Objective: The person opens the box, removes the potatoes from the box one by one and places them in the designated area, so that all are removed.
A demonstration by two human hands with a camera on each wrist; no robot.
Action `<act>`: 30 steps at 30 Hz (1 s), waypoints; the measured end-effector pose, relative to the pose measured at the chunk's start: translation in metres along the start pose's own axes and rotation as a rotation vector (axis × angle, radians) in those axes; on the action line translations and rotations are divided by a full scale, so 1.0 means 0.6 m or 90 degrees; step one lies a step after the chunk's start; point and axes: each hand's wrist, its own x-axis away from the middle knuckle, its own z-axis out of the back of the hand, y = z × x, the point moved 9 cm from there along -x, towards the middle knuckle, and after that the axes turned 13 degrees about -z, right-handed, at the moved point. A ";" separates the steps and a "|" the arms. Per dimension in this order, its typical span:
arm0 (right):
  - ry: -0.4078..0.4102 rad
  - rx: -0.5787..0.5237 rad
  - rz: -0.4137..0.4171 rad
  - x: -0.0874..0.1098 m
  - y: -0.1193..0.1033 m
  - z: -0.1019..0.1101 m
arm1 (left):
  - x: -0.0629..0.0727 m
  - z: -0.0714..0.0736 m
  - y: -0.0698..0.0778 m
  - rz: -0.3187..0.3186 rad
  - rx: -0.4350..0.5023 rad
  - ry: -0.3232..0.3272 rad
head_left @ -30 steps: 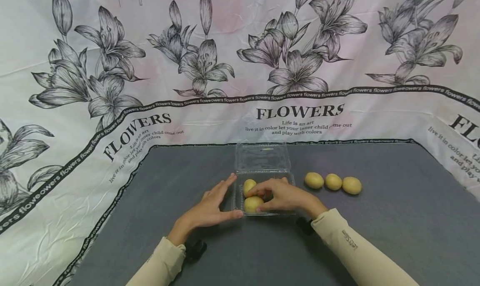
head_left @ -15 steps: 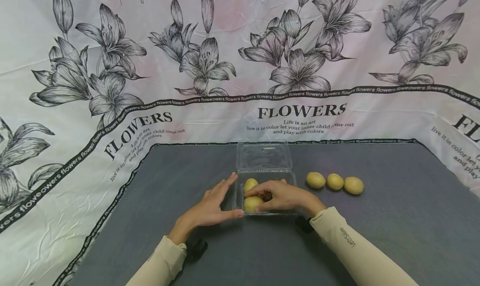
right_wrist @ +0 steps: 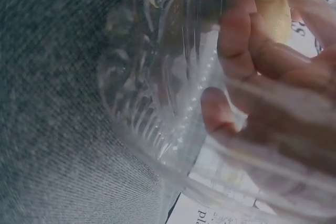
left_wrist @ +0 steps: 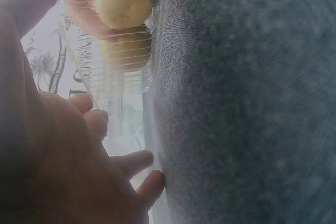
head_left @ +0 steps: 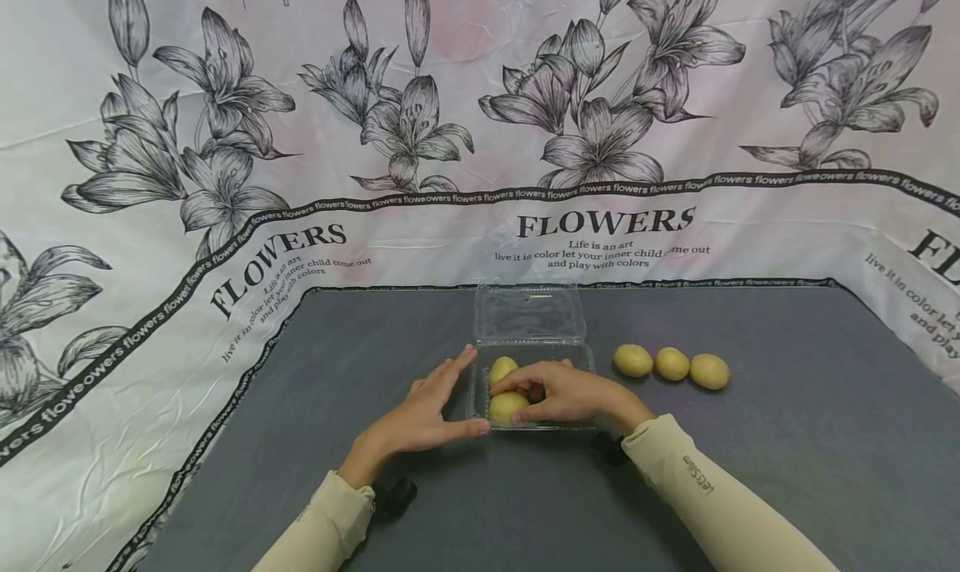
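Note:
A clear plastic clamshell container (head_left: 540, 426) lies on the dark table with its lid (head_left: 528, 313) folded back. Two yellow potatoes sit in its left half: a rear potato (head_left: 502, 368) and a front potato (head_left: 507, 408). My right hand (head_left: 573, 393) reaches inside and grips the front potato between thumb and fingers; its other fingers are bent in the right wrist view. Along the container's left side my left hand (head_left: 423, 413) is spread, thumb at the front corner and fingertips at the left wall. Through that wall, the left wrist view shows a potato (left_wrist: 123, 3).
Three more potatoes lie in a row right of the container: the left one (head_left: 632, 361), the middle one (head_left: 672, 363) and the right one (head_left: 709, 372). A flower-printed cloth (head_left: 420, 255) hangs behind the grey table (head_left: 360, 330).
The head view has shifted slightly. Both hands stay at the container, and the right hand's fingers remain on the front potato with hardly any movement.

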 end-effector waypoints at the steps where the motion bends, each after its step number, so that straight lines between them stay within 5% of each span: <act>1: -0.001 0.000 0.000 0.001 0.000 0.000 | 0.000 0.000 0.000 -0.001 -0.001 0.001; 12: -0.024 -0.022 0.001 0.008 -0.007 0.001 | -0.001 0.000 0.004 0.000 -0.002 -0.003; 30: 0.024 -0.035 0.053 0.026 -0.015 0.019 | 0.000 0.000 0.006 -0.002 -0.003 -0.001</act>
